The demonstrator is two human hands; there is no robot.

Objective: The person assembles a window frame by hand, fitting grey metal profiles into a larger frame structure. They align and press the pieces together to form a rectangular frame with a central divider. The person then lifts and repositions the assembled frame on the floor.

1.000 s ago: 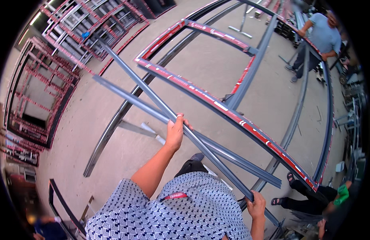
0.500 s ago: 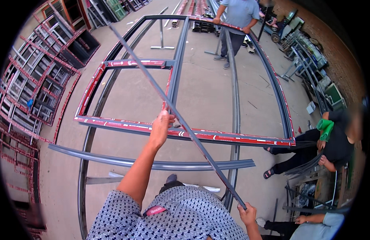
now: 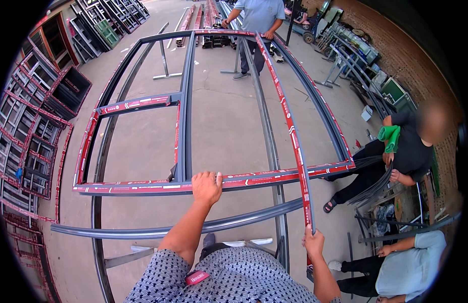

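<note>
Swung rightward, the red-faced bar (image 3: 289, 119) sits within right fingers (image 3: 311, 237).

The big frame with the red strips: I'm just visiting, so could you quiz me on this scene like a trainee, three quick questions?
1. True or false: the wearer's right hand is empty.
2. Where is the wearer's left hand?
A) On the floor
B) On the near rail of the large frame
C) On the wearer's shirt
3. Fill in the colour: the co-worker in the dark top has a cloth-like item by one arm, and it is ____.

Key:
1. False; it grips a long red-faced bar.
2. B
3. Green
</note>
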